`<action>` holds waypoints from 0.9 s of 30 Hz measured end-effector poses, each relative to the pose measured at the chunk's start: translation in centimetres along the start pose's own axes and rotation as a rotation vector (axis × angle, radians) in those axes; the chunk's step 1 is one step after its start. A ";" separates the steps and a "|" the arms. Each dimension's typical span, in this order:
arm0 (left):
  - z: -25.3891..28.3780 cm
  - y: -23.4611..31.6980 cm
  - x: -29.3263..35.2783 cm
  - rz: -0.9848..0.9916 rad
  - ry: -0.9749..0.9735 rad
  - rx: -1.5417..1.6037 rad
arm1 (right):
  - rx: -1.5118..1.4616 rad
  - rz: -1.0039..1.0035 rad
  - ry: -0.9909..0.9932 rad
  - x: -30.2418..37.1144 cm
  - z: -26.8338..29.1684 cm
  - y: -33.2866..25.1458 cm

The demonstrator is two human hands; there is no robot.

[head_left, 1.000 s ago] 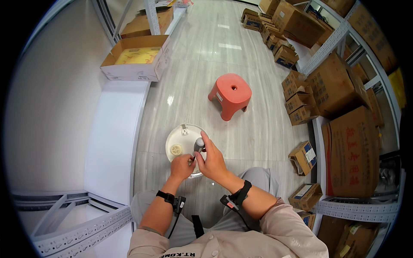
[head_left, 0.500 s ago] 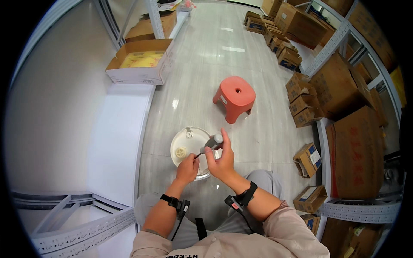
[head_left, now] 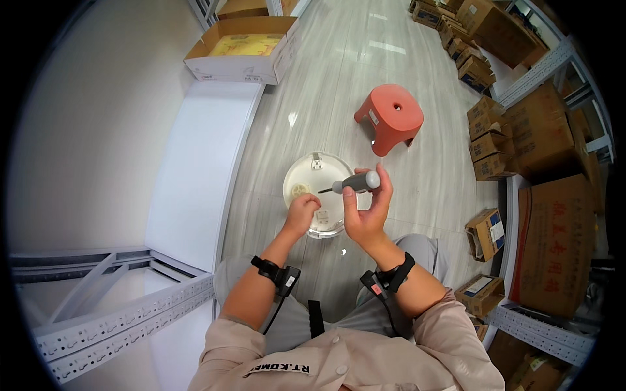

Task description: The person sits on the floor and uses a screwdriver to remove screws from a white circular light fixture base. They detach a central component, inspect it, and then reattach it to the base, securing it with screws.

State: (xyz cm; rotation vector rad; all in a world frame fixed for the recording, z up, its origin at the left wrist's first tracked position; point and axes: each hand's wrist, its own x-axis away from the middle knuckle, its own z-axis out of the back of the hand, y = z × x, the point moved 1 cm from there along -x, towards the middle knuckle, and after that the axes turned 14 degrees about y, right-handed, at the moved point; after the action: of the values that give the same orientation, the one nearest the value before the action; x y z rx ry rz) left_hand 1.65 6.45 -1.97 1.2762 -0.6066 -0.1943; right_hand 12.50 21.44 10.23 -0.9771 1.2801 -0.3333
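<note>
Dish and stool between left shelf and right shelf
Before the person I see the left hand over the dish's near left edge, a screwdriver in the right hand, its tip above the dish; the stool on the floor beyond, to the right; an open box on the left shelf, a carton on the right one, more cartons beside it

Scene is lit brightly, apparently from overhead, w/ white glare spots thrown back by the glossy floor and deeper shadow left under the R-hand shelf. Screwdriver nr ctr is rendered fairly sharp; twd the rim, the L-hand shelf frame is bent by fisheye distortion & corners are blacked out.
</note>
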 end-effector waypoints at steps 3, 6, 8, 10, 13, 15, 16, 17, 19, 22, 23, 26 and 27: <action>-2.0 3.5 2.2 -0.341 0.054 -0.567 | 0.009 -0.026 0.022 -0.1 0.8 0.7; -2.6 2.5 3.0 -0.475 0.120 -0.634 | 0.015 -0.051 0.028 -0.2 0.5 0.6; -2.8 2.3 3.1 -0.439 0.100 -0.723 | 0.025 -0.051 0.025 -0.2 0.6 0.7; -2.6 1.6 2.6 -0.415 0.098 -0.749 | 0.025 -0.049 0.017 -0.2 0.5 0.6; -1.9 1.3 2.2 -0.397 0.101 -0.794 | 0.048 -0.066 0.012 -0.3 0.4 0.8; -1.7 1.8 2.2 -0.363 0.104 -0.829 | 0.056 -0.083 0.011 -0.4 0.5 0.8; -1.6 2.1 2.2 -0.333 0.105 -0.848 | 0.059 -0.092 0.010 -0.4 0.5 0.9; -1.5 2.5 2.2 -0.303 0.106 -0.866 | 0.062 -0.096 0.008 -0.5 0.6 1.0; -1.4 2.8 2.1 -0.244 0.132 -0.871 | 0.066 -0.102 0.005 -0.6 0.6 1.1; -1.3 2.8 2.1 -0.196 0.227 -0.857 | 0.076 -0.096 -0.016 -0.5 0.1 1.1; -1.4 2.8 2.1 -0.186 0.267 -0.849 | 0.087 -0.095 -0.018 -0.6 0.2 1.2; -1.5 3.5 2.0 -0.176 0.256 -0.915 | 0.116 -0.083 -0.017 -0.8 0.3 1.4; -1.4 3.6 1.8 -0.153 0.242 -0.923 | 0.132 -0.069 -0.014 -1.0 0.3 1.4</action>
State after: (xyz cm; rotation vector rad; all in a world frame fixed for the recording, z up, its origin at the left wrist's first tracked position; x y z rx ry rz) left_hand 3.21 7.88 1.78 0.4337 -0.1540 -0.3852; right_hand 12.03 23.06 9.75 -0.9112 1.1986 -0.4578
